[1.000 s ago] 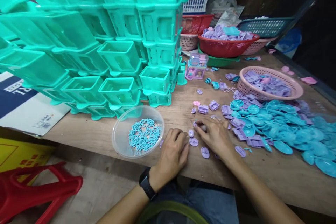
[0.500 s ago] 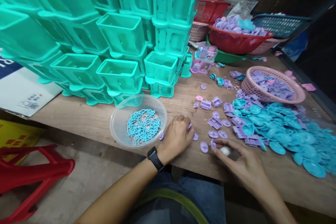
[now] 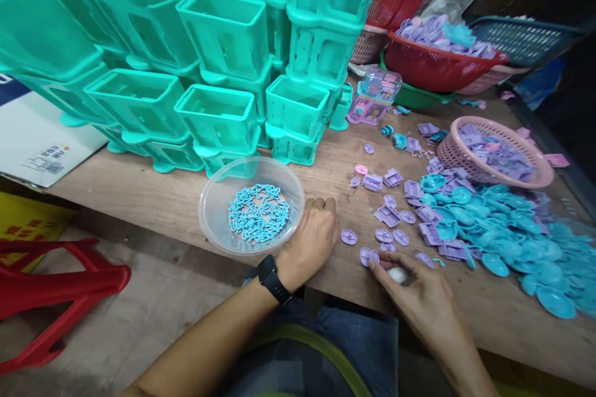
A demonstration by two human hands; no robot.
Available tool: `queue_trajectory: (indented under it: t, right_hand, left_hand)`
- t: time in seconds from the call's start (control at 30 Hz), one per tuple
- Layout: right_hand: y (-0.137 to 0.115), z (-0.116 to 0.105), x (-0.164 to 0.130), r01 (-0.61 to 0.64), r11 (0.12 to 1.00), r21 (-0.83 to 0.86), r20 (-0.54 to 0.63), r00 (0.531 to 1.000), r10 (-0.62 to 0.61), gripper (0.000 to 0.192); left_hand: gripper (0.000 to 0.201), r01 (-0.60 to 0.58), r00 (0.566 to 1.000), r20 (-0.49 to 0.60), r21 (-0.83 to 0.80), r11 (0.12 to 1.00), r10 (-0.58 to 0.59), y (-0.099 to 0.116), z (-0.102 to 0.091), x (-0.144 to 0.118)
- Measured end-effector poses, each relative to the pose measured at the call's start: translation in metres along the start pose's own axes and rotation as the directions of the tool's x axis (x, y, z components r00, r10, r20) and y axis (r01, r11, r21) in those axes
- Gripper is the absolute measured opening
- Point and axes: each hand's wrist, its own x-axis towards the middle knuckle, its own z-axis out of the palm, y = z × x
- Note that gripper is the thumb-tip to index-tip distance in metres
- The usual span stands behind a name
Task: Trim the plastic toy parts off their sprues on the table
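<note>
— Resting on the wooden table: left hand, knuckles up, fingers curled loosely under, just beside the clear plastic bowl. Gripping anything? Cannot tell; palm side hidden. Black watch on that wrist.

— And in the bowl?

— Filled with small light-blue pieces, heaped in the middle. Touching the hand? Close to the rim, perhaps touching it.

— Right hand?

— Lying low at the near table edge: right hand, fingers half bent, thumb and forefinger pinched on a small whitish piece. Fingertips touching two small purple discs.

— More discs around?

— Scattered between the two hands and just beyond: one purple disc near the left knuckles, others a little farther out. Mixed with purple rectangular parts.

— To the right?

— Spread across the table: big heap of blue round lids, with purple parts at its near side. Beyond it, pink basket holding purple parts.

— Behind?

— Stacked in rows at the back left: teal plastic boxes, open side up. Farther back, red basket piled with purple pieces. Below the table at left, red plastic stool on the floor.
</note>
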Motion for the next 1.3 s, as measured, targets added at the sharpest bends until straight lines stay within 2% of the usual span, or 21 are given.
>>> queue_trajectory:
  t: [0.17,0.27,0.43,0.5,0.57,0.63,0.67,0.73,0.8,0.87,0.9,0.97,1.03,1.1,1.2,1.3]
  right_hand:
    - [-0.011,0.001,0.005,0.110,0.981,-0.162,0.002,0.994,-0.111,0.034]
    - [-0.013,0.006,0.005,0.112,0.972,-0.206,0.010,0.994,-0.113,0.033]
    - [-0.019,0.013,-0.001,0.100,0.969,-0.227,-0.042,0.993,-0.112,0.037]
    - [-0.017,0.010,-0.009,0.121,0.965,-0.231,-0.016,0.992,-0.128,0.037]
    - [-0.004,0.002,-0.019,0.140,0.953,-0.269,-0.001,0.989,-0.146,0.039]
    - [0.020,-0.011,-0.029,0.132,0.931,-0.340,-0.018,0.989,-0.146,0.042]
    - [0.036,-0.020,-0.033,0.112,0.918,-0.381,-0.039,0.990,-0.137,0.045]
    - [0.066,-0.038,-0.038,0.027,0.882,-0.471,-0.110,0.990,-0.089,0.051]
    - [0.086,-0.054,-0.039,-0.066,0.843,-0.535,-0.209,0.976,-0.057,0.059]
    - [0.088,-0.062,-0.037,-0.100,0.830,-0.549,-0.308,0.947,-0.089,0.065]
    - [0.081,-0.062,-0.035,-0.075,0.846,-0.528,-0.342,0.930,-0.131,0.063]
    - [0.058,-0.055,-0.032,0.067,0.906,-0.418,-0.376,0.895,-0.240,0.047]
    - [0.032,-0.043,-0.028,0.286,0.930,-0.232,-0.338,0.872,-0.353,0.024]
    - [0.013,-0.032,-0.025,0.412,0.899,-0.146,-0.307,0.845,-0.438,0.018]
    - [0.006,-0.024,-0.024,0.491,0.857,-0.159,-0.260,0.816,-0.516,0.019]
    - [0.014,-0.027,-0.028,0.534,0.837,-0.116,-0.189,0.816,-0.547,0.015]
  left_hand:
    - [0.015,-0.040,0.999,-0.022,-0.003,0.999,0.040,-0.004,0.003,-0.004]
    - [0.015,-0.028,0.999,-0.020,-0.020,0.999,0.028,-0.006,0.005,-0.005]
    - [0.018,-0.029,1.000,-0.012,-0.004,1.000,0.029,-0.002,0.001,-0.006]
    - [0.019,-0.032,0.999,-0.040,-0.074,0.997,0.030,0.001,-0.002,-0.007]
    - [0.018,-0.031,0.996,-0.092,-0.213,0.977,0.012,0.006,-0.005,-0.010]
    - [0.016,-0.028,0.991,-0.127,-0.417,0.909,-0.027,0.011,-0.006,-0.012]
    - [0.016,-0.020,0.991,-0.121,-0.530,0.848,-0.052,0.014,-0.006,-0.013]
    - [0.017,0.034,0.995,-0.041,-0.737,0.675,-0.095,0.021,-0.004,-0.013]
    - [0.018,0.124,0.991,0.082,-0.877,0.465,-0.108,0.030,-0.001,-0.013]
    - [0.018,0.224,0.974,0.205,-0.938,0.263,-0.099,0.039,0.004,-0.011]
    - [0.019,0.270,0.962,0.257,-0.946,0.178,-0.092,0.043,0.006,-0.010]
    - [0.024,0.344,0.937,0.339,-0.937,0.062,-0.083,0.051,0.010,-0.009]
    - [0.029,0.386,0.921,0.383,-0.923,0.017,-0.073,0.056,0.013,-0.009]
    - [0.032,0.393,0.919,0.392,-0.919,0.021,-0.047,0.060,0.015,-0.011]
    - [0.034,0.397,0.917,0.398,-0.915,0.071,0.001,0.061,0.017,-0.017]
    - [0.041,0.452,0.886,0.459,-0.886,0.100,0.061,0.060,0.023,-0.024]
